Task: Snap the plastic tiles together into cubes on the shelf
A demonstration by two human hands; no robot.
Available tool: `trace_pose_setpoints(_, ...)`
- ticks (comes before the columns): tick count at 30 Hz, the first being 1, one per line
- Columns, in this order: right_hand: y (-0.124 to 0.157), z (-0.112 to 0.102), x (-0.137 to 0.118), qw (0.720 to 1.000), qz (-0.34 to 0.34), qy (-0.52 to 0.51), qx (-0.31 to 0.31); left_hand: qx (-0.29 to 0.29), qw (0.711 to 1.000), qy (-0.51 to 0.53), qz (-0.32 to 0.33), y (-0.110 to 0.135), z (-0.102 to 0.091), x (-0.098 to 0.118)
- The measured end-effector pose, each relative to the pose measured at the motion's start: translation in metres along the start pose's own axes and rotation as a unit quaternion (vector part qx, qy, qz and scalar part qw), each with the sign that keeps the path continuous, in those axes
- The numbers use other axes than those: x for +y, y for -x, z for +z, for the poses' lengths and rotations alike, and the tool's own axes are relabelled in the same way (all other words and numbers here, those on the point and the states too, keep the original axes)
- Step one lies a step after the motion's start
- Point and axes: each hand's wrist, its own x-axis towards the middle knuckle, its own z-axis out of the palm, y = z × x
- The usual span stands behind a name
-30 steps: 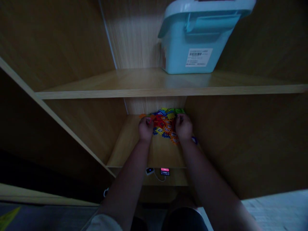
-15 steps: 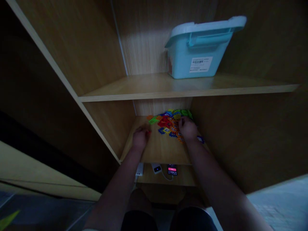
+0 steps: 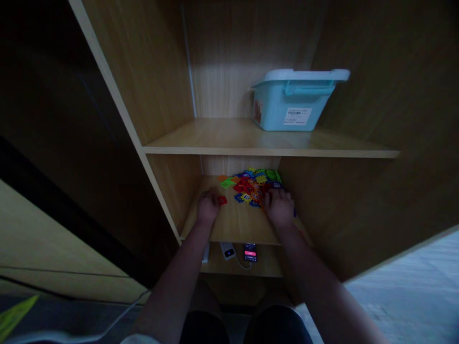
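Observation:
Colourful flat toothed plastic pieces, like snowflake or gear building pieces, lie in a loose pile [image 3: 247,185] at the back of the lower shelf. To the left of the pile, my left hand [image 3: 208,206] is closed, with a red toothed piece [image 3: 222,200] at its fingertips. My right hand [image 3: 278,206] rests at the pile's right side, fingers curled down among the pieces. Its fingertips are hidden, so what they grip cannot be made out. A green cluster [image 3: 273,176] lies behind that hand, and yellow, orange and blue pieces sit beside it.
A light blue lidded storage box [image 3: 297,102] stands on the upper shelf [image 3: 222,136]. Below my hands, a lower ledge carries a lit phone [image 3: 250,252], a white device with a small screen [image 3: 227,250] and a cable. Wooden side walls enclose the shelf.
The view has shifted and tilted. My right hand has drawn slightly toward me, uncovering more of the pile's back. The red piece by my left hand shows more fully.

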Motion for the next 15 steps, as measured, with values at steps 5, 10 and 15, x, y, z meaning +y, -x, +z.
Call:
trace_pose_setpoints(5, 0.011, 0.002, -0.002, 0.998, -0.056, 0.014, -0.038, -0.016, 0.999, 0.0, 0.039, 0.044, -0.03, 0.037)
trace_pose_setpoints(10, -0.004, 0.009, -0.004, 0.992, -0.105, 0.02, -0.064, -0.089, 0.989, 0.068, 0.099, 0.162, -0.088, 0.056)
trace_pose_setpoints(15, -0.042, 0.005, -0.009, 0.977, -0.188, -0.038, -0.088, -0.17, 0.985, -0.003, 0.024, 0.279, -0.156, 0.041)
